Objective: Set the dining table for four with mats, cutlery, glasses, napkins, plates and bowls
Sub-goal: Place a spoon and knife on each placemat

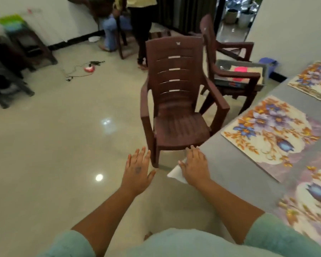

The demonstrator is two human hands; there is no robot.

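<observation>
The grey dining table (pixel 230 164) runs along the right. Three floral mats lie on it: one in the middle (pixel 274 134), one at the far end (pixel 315 80) and one nearest me (pixel 311 204). My right hand (pixel 195 166) lies flat with straight fingers at the table's corner, over a white napkin (pixel 175 173) that sticks out past the edge. My left hand (pixel 137 171) hovers over the floor with fingers spread, holding nothing.
A brown plastic chair (pixel 174 101) stands just beyond my hands by the table's corner. A second chair (pixel 235 71) behind it carries a grey tray (pixel 243 73) with items. People stand at the back; stools and a cable lie on the floor to the left.
</observation>
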